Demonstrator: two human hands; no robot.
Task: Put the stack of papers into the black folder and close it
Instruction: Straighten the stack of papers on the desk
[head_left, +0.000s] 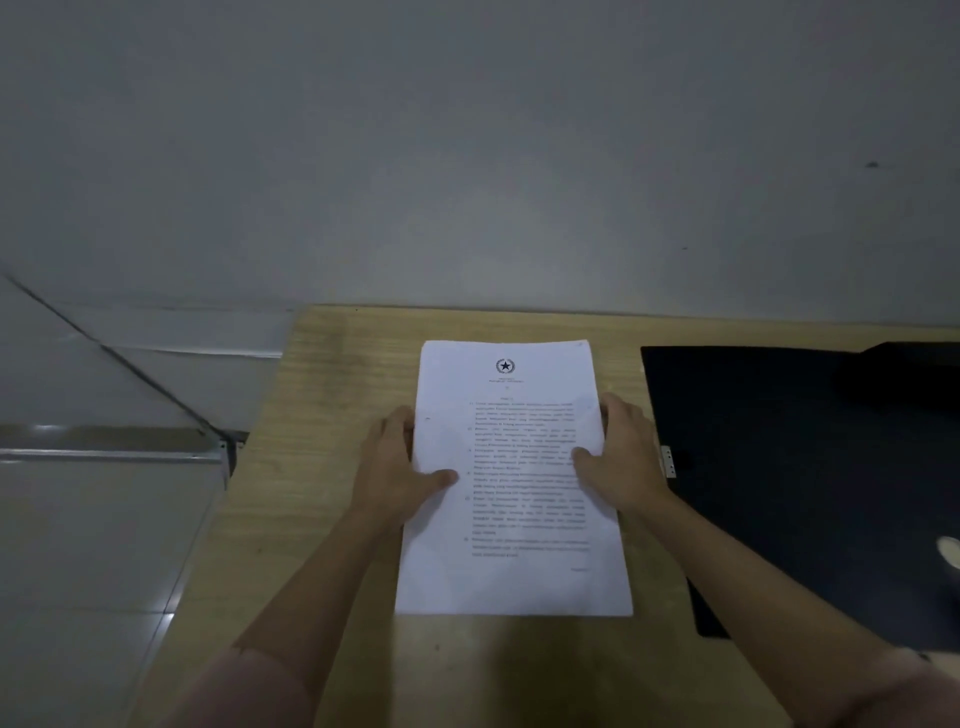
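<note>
A white stack of papers (514, 519) with printed text and a star emblem at its top lies flat in the middle of the wooden table (322, 415). My left hand (395, 467) grips its left edge, thumb on top of the page. My right hand (623, 457) grips its right edge the same way. The black folder (810, 467) lies flat on the table just right of the papers, with a small metal clip (668, 461) at its left edge, close to my right hand. Its right part runs out of view.
A grey wall stands behind the table's far edge. The table's left edge drops to a light tiled floor (93, 545). A small pale object (949, 551) lies on the folder near the right border.
</note>
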